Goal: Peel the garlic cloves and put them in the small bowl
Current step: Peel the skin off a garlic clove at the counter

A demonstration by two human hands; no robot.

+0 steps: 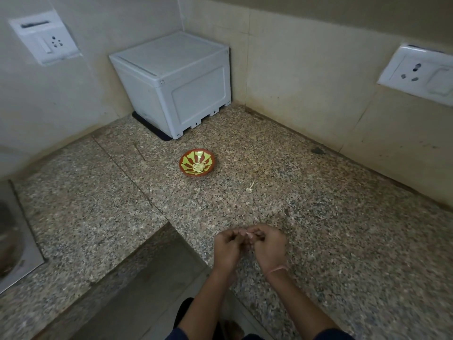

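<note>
A small red-brown bowl [186, 165] with a yellow-green star pattern stands on the granite counter, holding several pale peeled garlic cloves [198, 167] at its bottom. Well in front of it, near the counter's edge, my left hand [226, 249] and my right hand [269, 246] meet with curled fingers. Between their fingertips they pinch a small pale garlic clove [249, 234], mostly hidden by the fingers.
A scrap of garlic skin [250, 187] lies on the counter right of the bowl. A white plastic box [176, 79] sits in the back corner. Wall sockets are at left [46, 39] and right [419, 72]. A steel sink rim [14, 241] is at far left.
</note>
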